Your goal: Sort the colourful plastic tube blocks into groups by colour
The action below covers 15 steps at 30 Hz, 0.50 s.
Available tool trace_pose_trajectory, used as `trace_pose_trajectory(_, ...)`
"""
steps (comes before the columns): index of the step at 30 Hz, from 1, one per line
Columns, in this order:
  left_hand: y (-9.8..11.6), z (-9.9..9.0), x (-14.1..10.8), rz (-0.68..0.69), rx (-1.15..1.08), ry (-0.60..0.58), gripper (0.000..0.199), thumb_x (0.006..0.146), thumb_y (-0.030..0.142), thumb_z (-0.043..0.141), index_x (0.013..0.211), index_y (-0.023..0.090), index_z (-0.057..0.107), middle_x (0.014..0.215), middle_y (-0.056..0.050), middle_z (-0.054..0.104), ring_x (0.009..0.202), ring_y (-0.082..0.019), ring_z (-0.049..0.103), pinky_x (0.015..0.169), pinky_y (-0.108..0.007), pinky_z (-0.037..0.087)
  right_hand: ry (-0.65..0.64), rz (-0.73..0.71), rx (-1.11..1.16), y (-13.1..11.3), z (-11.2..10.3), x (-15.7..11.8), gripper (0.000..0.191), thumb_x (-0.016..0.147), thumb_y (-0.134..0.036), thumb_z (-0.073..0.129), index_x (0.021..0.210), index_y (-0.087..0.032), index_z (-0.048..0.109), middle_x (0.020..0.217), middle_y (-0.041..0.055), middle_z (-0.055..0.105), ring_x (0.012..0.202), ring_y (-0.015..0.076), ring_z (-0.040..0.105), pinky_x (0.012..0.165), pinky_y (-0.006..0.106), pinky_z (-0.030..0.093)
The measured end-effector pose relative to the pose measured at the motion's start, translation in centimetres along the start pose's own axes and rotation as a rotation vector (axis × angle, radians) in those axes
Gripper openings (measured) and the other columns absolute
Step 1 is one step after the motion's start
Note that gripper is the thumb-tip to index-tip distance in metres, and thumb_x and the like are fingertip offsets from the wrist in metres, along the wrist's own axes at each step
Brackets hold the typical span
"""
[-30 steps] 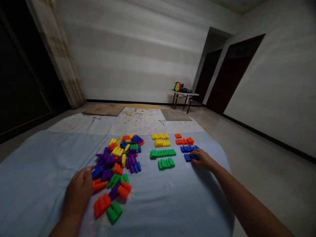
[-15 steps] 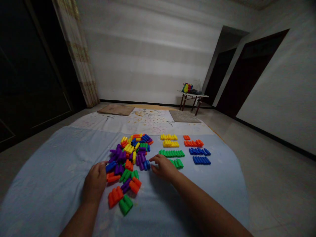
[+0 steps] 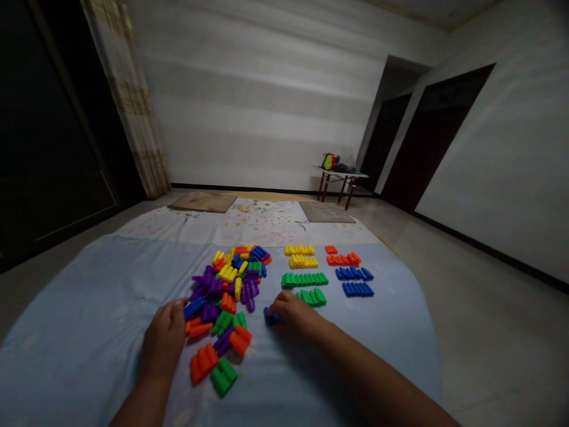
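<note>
Blue block sits under right hand's fingertips.

A single head-worn camera looks forward and down across a blue sheet spread on the floor — hands near at the bottom edge, the far wall and doorways well beyond.

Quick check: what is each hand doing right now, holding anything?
Left hand: curled, resting at the edge of the mixed block pile; grip cannot be told.
Right hand: fingers closed on a blue block.
</note>
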<state>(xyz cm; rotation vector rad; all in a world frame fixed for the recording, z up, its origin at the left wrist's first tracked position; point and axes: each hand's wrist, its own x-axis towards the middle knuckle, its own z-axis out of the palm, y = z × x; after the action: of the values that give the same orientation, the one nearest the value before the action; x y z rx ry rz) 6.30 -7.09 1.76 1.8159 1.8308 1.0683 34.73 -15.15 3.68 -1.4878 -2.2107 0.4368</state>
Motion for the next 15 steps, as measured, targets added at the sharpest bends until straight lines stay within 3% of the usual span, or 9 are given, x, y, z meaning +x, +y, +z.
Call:
trace_pose_trajectory(4,0.0,-0.1,0.2,-0.032,0.023,-0.045,0.039,0.084,0.039,0.026,0.096,0.02,0.058,0.103,-0.009,0.063,0.1,-0.022,0.057,0.085,-0.034,0.044,0.01,-0.047,-0.038,0.4,0.0,-0.8,0.041,0.067,-0.031,0.07,0.105,-0.022,0.062,0.11,0.0066,0.057,0.101,0.0197,0.052,0.086,0.027,0.038)
trace_pose_trajectory(10,-1.0,0.3,0.8,-0.091,0.081,-0.096,0.044,0.084,0.044,0.021,0.098,0.022,0.056,0.107,-0.008,0.061,0.102,-0.024,0.055,0.088,-0.036,0.042,-0.051,0.016,-0.183,0.8,-0.2,-0.2,0.036,0.071,-0.02,0.061,0.107,-0.021,0.061,0.098,0.0064,0.064,0.092,0.0201,0.056,0.08,0.029,0.039)
trace_pose_trajectory(15,-1.8,0.6,1.0,-0.103,0.116,-0.1,0.043,0.084,0.047,0.02,0.099,0.026,0.055,0.109,-0.005,0.06,0.1,-0.024,0.056,0.081,-0.036,0.044,-0.021,-0.061,-0.171,1.1,-0.8,-0.6,0.045,0.071,-0.028,0.063,0.115,-0.021,0.057,0.111,0.0075,0.061,0.101,0.0215,0.052,0.085,0.03,0.038)
